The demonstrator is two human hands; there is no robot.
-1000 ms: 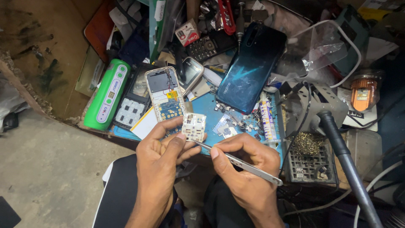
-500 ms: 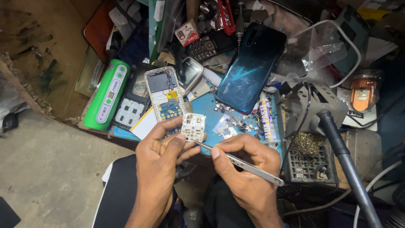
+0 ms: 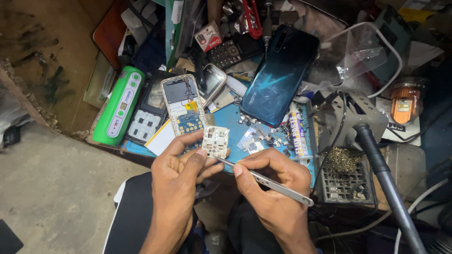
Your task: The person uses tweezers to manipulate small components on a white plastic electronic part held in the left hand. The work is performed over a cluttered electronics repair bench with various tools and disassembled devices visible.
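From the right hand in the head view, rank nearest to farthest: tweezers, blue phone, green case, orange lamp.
1. Tweezers, held in the right hand.
2. Blue phone, straight ahead.
3. Orange lamp, far right; green case, far left: too close to call.

— Blue work mat (image 3: 233, 120) over a crowded bench, dusty concrete floor (image 3: 52, 197) below left.

— Lying on it?

— Opened keypad phone (image 3: 183, 110), dark keypad frame (image 3: 148, 117) beside, green device (image 3: 120, 110) at the left edge. Teal phone back cover (image 3: 280, 75) tilted at centre, loose metal bits (image 3: 263, 138) just under. Black soldering handle (image 3: 386, 181) and brass wool holder (image 3: 343, 174) on the right.
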